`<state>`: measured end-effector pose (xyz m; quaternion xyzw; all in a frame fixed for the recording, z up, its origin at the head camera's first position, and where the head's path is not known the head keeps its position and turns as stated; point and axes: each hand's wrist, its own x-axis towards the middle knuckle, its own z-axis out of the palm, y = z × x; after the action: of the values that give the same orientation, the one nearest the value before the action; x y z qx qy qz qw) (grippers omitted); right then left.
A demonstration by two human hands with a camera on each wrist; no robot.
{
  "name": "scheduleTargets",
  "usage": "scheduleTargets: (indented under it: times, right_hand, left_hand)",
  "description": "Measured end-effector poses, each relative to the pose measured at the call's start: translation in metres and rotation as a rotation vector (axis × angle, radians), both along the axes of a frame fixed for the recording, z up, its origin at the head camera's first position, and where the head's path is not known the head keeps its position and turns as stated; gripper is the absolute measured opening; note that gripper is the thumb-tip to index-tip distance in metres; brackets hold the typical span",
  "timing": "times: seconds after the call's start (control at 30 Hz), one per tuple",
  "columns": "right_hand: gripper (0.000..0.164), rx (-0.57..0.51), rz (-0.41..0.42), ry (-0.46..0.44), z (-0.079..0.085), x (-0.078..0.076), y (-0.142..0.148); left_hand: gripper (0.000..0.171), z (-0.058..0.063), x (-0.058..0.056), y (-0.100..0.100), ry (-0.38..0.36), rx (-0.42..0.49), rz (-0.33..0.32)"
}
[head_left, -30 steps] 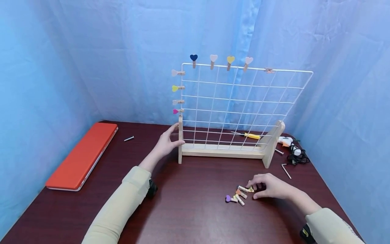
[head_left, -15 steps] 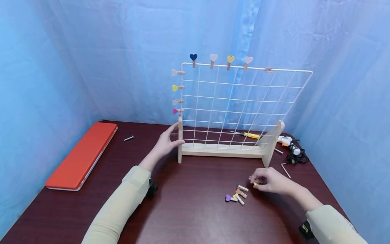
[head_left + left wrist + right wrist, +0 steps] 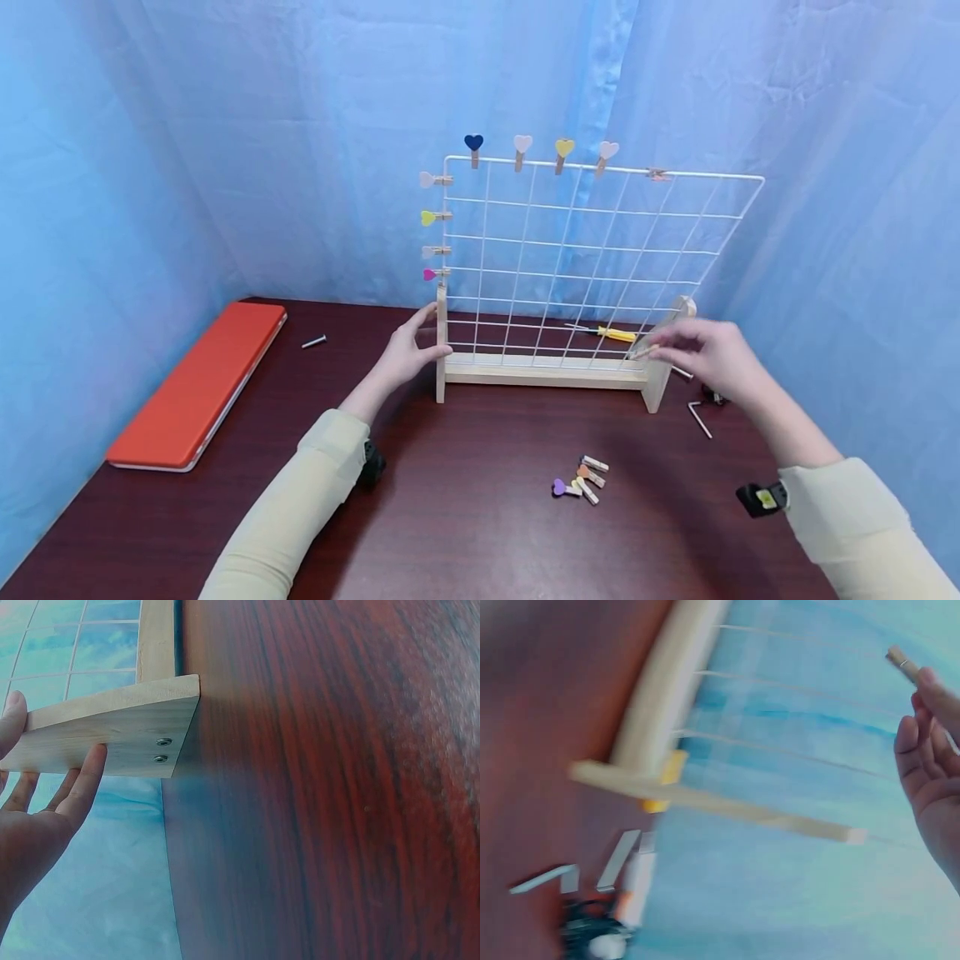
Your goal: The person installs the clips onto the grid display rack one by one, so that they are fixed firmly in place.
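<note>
A white wire grid (image 3: 555, 225) stands upright in a wooden base with two side panels. My left hand (image 3: 405, 350) holds the left side panel (image 3: 442, 367), thumb at its front edge and fingers on its outer face (image 3: 112, 735). Between thumb and fingers, my right hand (image 3: 708, 354) pinches a small wooden clothespin (image 3: 904, 664), in front of the grid's lower right part. Heart clothespins, such as a navy one (image 3: 473, 143) and a pink one (image 3: 429, 274), sit clipped along the top and left wires. A purple-heart clothespin (image 3: 559, 487) lies among several loose ones on the table.
A red flat case (image 3: 202, 383) lies at the left, with a bolt (image 3: 314, 342) beside it. Behind the grid is a yellow-handled screwdriver (image 3: 617, 334). A hex key (image 3: 701, 421) lies right of the stand, near a dark cable (image 3: 592, 926). Blue curtains surround the table.
My right hand has picked a clothespin from the loose pile and carried it up and away to the grid's lower right side. The left hand keeps its place on the side panel.
</note>
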<state>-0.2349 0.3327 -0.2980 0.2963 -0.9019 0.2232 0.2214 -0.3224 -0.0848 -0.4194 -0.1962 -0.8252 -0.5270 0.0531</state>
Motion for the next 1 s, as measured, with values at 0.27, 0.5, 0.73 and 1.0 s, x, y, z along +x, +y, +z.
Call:
scheduleTargets:
  times: [0.27, 0.5, 0.73, 1.0]
  right_hand:
    - [0.017, -0.184, -0.001, 0.122, 0.094, -0.005, -0.019]
    - [0.017, -0.315, 0.020, 0.226, 0.156, -0.006, -0.034]
    - [0.016, -0.369, -0.123, 0.212, 0.178, -0.028, -0.027]
    - [0.021, -0.204, -0.264, 0.193, 0.190, -0.040, -0.020]
  left_hand:
    - [0.078, 0.001, 0.001, -0.002, 0.017, -0.006, 0.009]
    - [0.078, 0.001, 0.001, -0.002, 0.010, 0.006, 0.005]
    - [0.079, 0.001, 0.001, -0.001, 0.024, -0.002, 0.002]
    - [0.075, 0.022, 0.019, 0.002, -0.013, 0.008, -0.007]
